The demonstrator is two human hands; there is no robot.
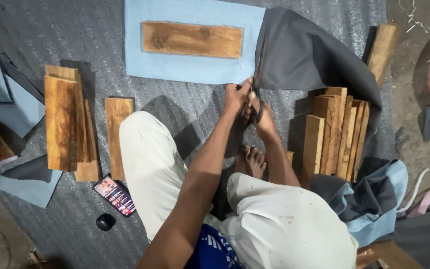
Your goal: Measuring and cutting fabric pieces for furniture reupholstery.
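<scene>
A light blue cloth (190, 62) lies spread on the grey floor mat with a wooden plank (192, 40) on top of it. Its right part is folded over and shows a dark grey underside (304, 55). My left hand (236, 95) grips the cloth's near edge where blue meets grey. Just to its right, my right hand (263, 119) is closed on dark-handled scissors (252, 107), whose blades point up along the fold line. My bare foot (251, 162) rests just below both hands.
Stacked planks lie at the left (63, 122), with a single plank (116, 134) beside them, and more stand at the right (337, 132). A phone (115, 196) and a small black object (105, 221) sit by my left knee. Cut cloth pieces lie at the left (11, 99) and right (374, 199).
</scene>
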